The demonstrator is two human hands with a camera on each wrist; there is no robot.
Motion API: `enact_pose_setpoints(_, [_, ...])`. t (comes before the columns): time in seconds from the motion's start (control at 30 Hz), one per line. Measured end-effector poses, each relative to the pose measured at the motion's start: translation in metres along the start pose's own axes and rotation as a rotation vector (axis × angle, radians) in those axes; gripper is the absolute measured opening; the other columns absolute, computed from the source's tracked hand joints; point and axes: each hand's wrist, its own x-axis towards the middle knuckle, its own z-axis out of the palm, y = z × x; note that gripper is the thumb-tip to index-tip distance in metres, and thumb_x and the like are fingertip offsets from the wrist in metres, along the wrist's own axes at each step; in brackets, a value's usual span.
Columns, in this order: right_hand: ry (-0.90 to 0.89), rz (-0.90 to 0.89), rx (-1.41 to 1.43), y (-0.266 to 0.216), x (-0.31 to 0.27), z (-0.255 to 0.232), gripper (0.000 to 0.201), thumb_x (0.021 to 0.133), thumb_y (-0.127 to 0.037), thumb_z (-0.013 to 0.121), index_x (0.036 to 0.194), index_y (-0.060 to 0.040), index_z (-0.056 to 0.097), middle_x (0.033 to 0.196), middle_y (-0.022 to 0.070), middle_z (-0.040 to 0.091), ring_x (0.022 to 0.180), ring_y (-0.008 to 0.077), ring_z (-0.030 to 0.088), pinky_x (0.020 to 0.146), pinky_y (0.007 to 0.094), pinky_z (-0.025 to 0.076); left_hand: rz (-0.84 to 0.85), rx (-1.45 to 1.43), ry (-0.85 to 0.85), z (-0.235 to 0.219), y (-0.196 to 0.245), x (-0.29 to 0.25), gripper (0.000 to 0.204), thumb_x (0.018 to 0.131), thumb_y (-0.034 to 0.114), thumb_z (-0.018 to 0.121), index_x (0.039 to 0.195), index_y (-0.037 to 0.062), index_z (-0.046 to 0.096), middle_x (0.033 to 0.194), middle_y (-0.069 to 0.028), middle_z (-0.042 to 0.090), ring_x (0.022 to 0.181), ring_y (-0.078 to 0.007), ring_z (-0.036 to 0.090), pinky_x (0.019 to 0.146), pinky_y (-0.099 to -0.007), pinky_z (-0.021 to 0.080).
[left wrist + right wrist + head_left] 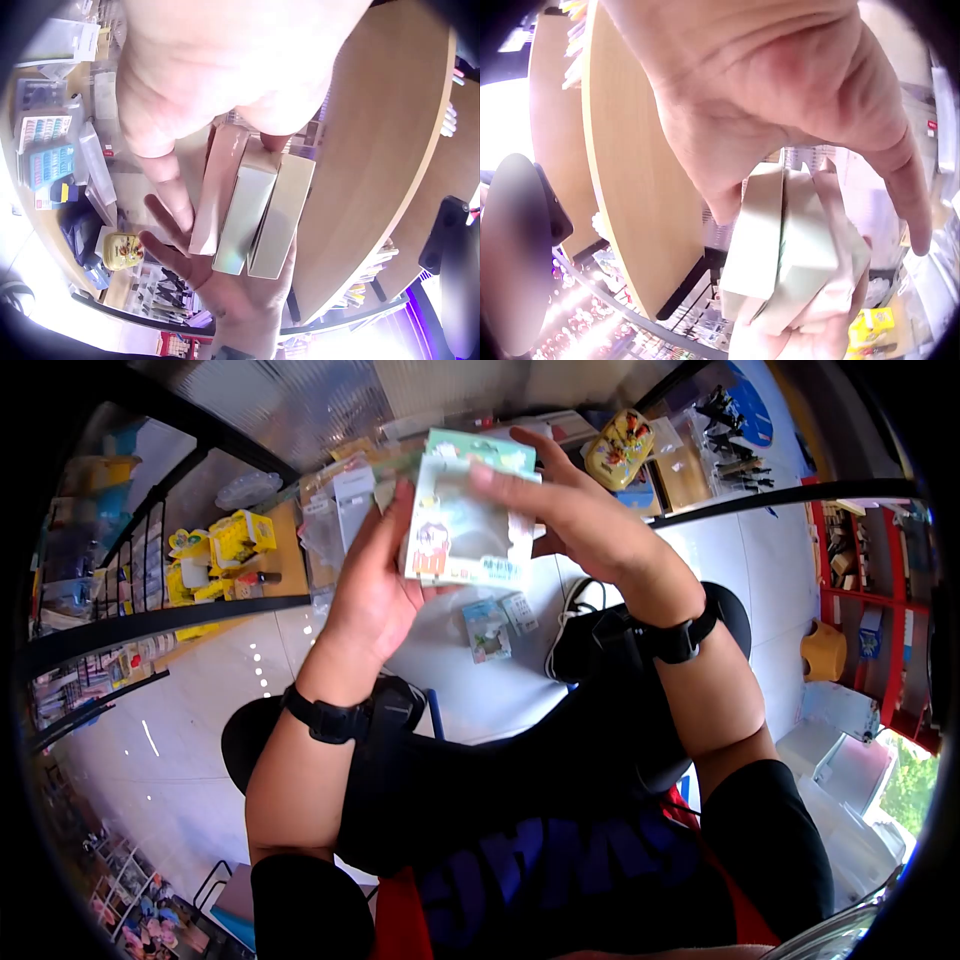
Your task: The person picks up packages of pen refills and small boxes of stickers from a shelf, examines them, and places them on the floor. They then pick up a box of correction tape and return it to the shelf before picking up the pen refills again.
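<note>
In the head view my left hand [372,592] grips a stack of small cartons from the left, held up in front of me. The front one is a white windowed box [426,555] with cartoon print; a green box [490,450] shows behind its top edge. Seen end-on in the left wrist view, the stack includes a pinkish box [217,195]. Across the front box lies the thumb of my right hand [590,520], while its other fingers stretch out loosely. The right wrist view shows those fingers straight and apart from the stack's side.
Two small packages [487,632] lie below the hands, near a black shoe [580,625]. Yellow baskets [240,540] stand on the shelf at left. A yellow patterned case [620,450] sits at back right, with a red shelf rack [890,600] farther right.
</note>
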Motion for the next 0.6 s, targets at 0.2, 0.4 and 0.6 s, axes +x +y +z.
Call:
enact_pose_setpoints(0.2, [-0.222, 0.017, 0.482, 0.011, 0.005, 0.015, 0.041, 0.1, -0.032, 0.069, 0.13, -0.0038, 0.065, 0.122, 0.0084, 0.073, 0.107, 0.0178, 0.072, 0.096, 0.0334, 0.057, 0.236, 0.212, 0.059, 0.001, -0.008, 0.005, 0.062, 0.106, 0.052, 0.054, 0.149, 0.0102, 0.039, 0.137, -0.0131, 0.061, 0.118, -0.0262, 0.069, 0.087, -0.0414, 0.065])
enact_pose_setpoints(0.4, [-0.274, -0.002, 0.653, 0.024, 0.006, 0.024, 0.038, 0.101, -0.03, 0.064, 0.128, -0.0032, 0.064, 0.12, 0.0116, 0.073, 0.107, 0.0226, 0.073, 0.095, 0.0374, 0.058, 0.229, 0.37, 0.177, -0.013, -0.011, 0.01, 0.059, 0.108, 0.061, 0.038, 0.147, 0.0184, 0.052, 0.129, -0.0052, 0.067, 0.118, -0.0169, 0.066, 0.091, -0.0374, 0.057])
enact_pose_setpoints(0.6, [-0.234, 0.024, 0.62, 0.027, 0.01, 0.024, 0.038, 0.1, -0.03, 0.066, 0.128, -0.0054, 0.065, 0.119, 0.0088, 0.074, 0.106, 0.0205, 0.073, 0.093, 0.0349, 0.058, 0.034, 0.45, 0.153, -0.004, -0.001, 0.002, 0.069, 0.104, 0.072, 0.034, 0.145, 0.0205, 0.054, 0.127, -0.003, 0.068, 0.109, -0.0139, 0.066, 0.082, -0.0316, 0.053])
